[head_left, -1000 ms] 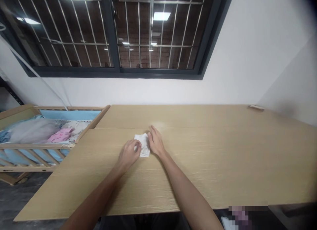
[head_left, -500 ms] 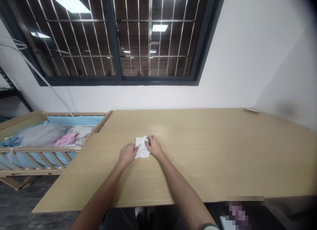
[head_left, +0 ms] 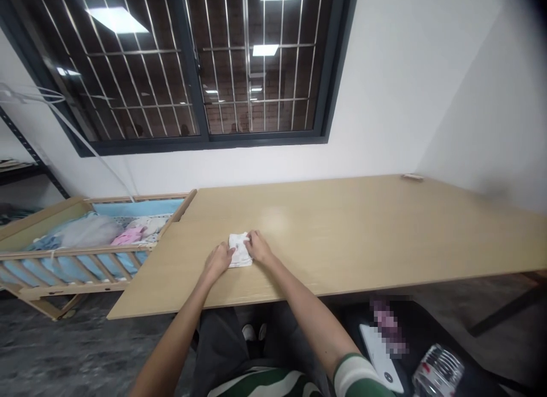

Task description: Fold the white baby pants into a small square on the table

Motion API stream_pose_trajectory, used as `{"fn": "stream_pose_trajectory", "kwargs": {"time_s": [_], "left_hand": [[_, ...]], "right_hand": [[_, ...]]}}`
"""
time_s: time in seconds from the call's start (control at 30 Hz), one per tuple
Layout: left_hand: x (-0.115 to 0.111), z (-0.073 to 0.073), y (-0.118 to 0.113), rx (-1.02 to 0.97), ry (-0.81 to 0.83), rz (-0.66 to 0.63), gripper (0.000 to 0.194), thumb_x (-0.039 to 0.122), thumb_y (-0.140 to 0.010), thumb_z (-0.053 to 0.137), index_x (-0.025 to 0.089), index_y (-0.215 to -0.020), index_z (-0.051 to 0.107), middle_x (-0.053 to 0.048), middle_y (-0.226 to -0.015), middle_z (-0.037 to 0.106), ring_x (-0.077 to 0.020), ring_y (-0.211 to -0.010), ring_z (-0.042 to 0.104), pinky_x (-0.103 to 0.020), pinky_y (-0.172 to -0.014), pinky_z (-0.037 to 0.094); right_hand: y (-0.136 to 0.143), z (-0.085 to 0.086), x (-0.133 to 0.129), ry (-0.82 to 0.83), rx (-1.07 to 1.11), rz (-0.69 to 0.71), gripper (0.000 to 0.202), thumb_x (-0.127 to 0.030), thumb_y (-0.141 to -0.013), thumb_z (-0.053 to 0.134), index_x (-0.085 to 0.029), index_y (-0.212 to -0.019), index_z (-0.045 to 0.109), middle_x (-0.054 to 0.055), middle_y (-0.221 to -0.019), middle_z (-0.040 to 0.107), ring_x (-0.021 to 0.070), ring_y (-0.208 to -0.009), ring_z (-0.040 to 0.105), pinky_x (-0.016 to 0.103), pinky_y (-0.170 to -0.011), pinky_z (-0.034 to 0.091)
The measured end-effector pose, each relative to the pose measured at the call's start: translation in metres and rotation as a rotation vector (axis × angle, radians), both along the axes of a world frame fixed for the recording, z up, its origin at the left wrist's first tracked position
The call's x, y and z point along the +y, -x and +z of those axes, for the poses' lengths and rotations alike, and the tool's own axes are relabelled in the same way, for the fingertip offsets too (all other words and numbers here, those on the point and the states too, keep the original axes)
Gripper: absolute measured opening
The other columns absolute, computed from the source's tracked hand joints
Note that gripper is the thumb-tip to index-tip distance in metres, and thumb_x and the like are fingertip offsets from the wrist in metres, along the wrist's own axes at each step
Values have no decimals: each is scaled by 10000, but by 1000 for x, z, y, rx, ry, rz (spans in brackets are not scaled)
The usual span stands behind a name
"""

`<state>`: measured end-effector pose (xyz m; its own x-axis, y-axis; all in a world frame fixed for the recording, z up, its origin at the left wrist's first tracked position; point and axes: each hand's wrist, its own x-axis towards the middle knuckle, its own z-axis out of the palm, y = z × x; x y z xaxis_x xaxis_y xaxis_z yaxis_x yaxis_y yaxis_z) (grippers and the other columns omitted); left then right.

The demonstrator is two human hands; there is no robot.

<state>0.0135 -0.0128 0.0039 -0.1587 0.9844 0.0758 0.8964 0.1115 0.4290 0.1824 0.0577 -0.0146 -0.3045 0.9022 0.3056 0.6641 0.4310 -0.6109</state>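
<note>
A small white folded cloth [head_left: 240, 251] with faint marks lies on the wooden table [head_left: 342, 232]. My left hand [head_left: 219, 261] is at its left edge, fingers curled and thumb on the fabric. Along the right edge, my right hand [head_left: 258, 248] pinches the upper corner between thumb and fingers. Both hands rest low against the tabletop, and the fingertips partly cover the cloth's sides.
To the left stands a wooden crib [head_left: 85, 252] with blue lining, holding a pink cloth [head_left: 129, 236] and other fabrics. Below the table at right are a white flat device [head_left: 380, 360] and a clear plastic container [head_left: 439, 371]. A barred window [head_left: 205, 138] is ahead.
The view has tilted down and turned slightly, bringing the lap and the plastic container into sight. Both hands stay at the cloth's edges; the cloth looks little changed.
</note>
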Motion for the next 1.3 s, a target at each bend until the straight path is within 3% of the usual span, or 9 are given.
{"fn": "stream_pose_trajectory", "kwargs": {"time_s": [0.13,0.37,0.53,0.6,0.73,0.87,1.07,1.17,1.3], "left_hand": [[-58,4,2,-94,-61,-52,306,439,-1013,407,202,-885,551,-58,-831,693,-202,-794,667,-270,-700,434],[-166,33,3,-456,-118,-291,371,581,-969,476,225,-885,543,59,-643,445,-153,-604,477,-254,-602,364],[-223,64,15,-480,-197,-188,342,567,-913,607,226,-904,602,8,-754,528,-175,-727,507,-268,-678,404],[-237,73,17,-557,-233,-271,334,538,-882,672,237,-1011,610,-40,-952,615,-199,-876,562,-284,-789,448],[-248,82,10,-617,-92,-488,448,450,-733,856,252,-1063,627,-71,-1120,658,-233,-1016,603,-311,-916,475],[-243,77,2,-651,-107,-472,261,439,-856,733,252,-1036,705,-103,-1142,703,-265,-1096,631,-354,-994,483],[-240,67,-8,-662,-123,-348,295,501,-935,615,272,-1063,749,-91,-1119,742,-258,-1048,663,-331,-947,514],[-239,68,-16,-714,-124,-339,310,505,-959,579,248,-1041,731,-76,-1042,749,-227,-958,676,-278,-844,531],[-233,69,-8,-754,-156,-339,337,502,-976,553,214,-1055,709,-66,-991,761,-201,-871,694,-251,-777,541]], "right_hand": [[1,4,-54,47,143,42,64,-183,-878,574,-202,-912,523,25,-903,601,175,-850,558,278,-780,416],[-23,34,-170,432,824,200,179,-321,-875,638,-214,-836,500,-59,-690,444,129,-650,422,249,-624,335],[-27,66,-234,815,1438,271,369,-368,-756,845,-196,-829,527,-37,-736,523,107,-672,482,223,-642,403],[-22,71,-250,846,1578,234,381,-328,-718,886,-184,-812,547,-28,-755,540,99,-678,500,214,-650,428],[-11,73,-270,894,1630,180,358,-294,-711,900,-190,-828,577,-28,-752,547,93,-637,494,207,-609,435],[-12,75,-272,834,1646,138,358,-302,-707,899,-214,-825,573,-28,-764,536,109,-665,515,213,-632,458],[-15,64,-265,741,1487,58,377,-477,-763,818,-252,-893,545,-3,-829,571,174,-750,579,271,-680,498],[-16,65,-272,668,1252,188,498,-528,-772,800,-280,-1133,563,45,-1038,649,241,-967,635,346,-841,526],[-34,80,-276,441,794,464,626,-382,-853,754,-312,-1430,521,82,-1320,605,264,-1212,577,394,-1044,443]]}}
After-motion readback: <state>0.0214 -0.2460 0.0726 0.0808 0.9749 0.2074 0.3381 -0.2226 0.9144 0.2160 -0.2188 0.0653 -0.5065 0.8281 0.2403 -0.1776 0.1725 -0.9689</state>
